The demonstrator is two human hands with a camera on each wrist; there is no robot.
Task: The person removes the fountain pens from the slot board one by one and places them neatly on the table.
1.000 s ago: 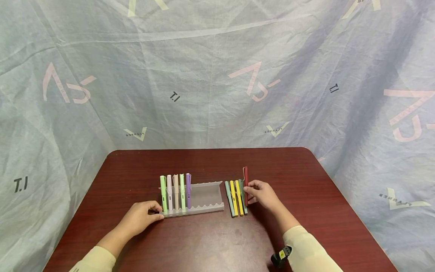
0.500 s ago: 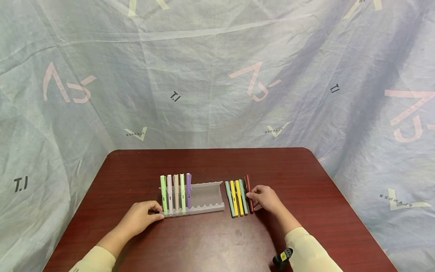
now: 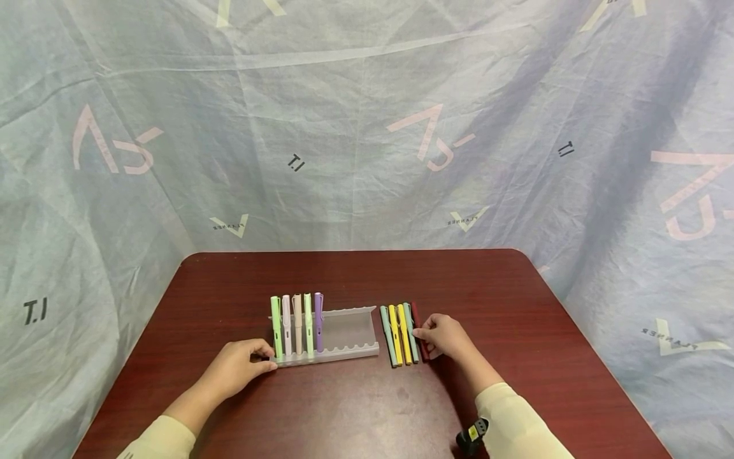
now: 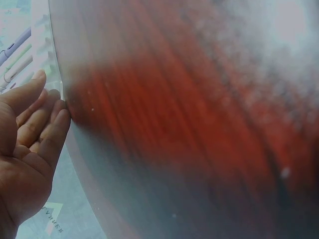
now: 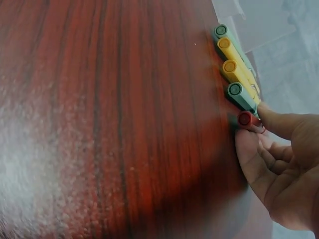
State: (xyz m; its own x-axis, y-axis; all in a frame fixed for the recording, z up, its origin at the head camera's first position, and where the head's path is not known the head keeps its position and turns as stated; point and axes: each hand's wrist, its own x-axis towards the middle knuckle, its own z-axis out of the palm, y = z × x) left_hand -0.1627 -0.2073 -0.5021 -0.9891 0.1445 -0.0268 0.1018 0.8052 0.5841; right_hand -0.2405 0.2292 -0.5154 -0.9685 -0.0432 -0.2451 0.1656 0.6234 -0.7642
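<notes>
My left hand (image 3: 237, 366) pinches the near left corner of a clear plastic pen tray (image 3: 350, 328) with scalloped edges. In the tray's left half stand several pens side by side: a light green pen (image 3: 276, 325), a pale pink one, a beige one, another light green one and a purple pen (image 3: 318, 322). My right hand (image 3: 450, 338) holds a dark red pen (image 5: 245, 119) between thumb and fingers, low at the table. Left of it lie a teal pen (image 5: 240, 95), two yellow pens (image 5: 234, 72) and another teal pen (image 5: 222, 32) in a row.
A dark red wood-grain table (image 3: 367, 408) carries everything. Grey printed cloth (image 3: 344, 159) hangs behind and at both sides. A small black device (image 3: 473, 437) is at the right sleeve.
My right hand has lowered the red pen from upright, past a tilt, to lie alongside the teal pen, shifting it slightly left at the end. My left hand stays on the tray.
</notes>
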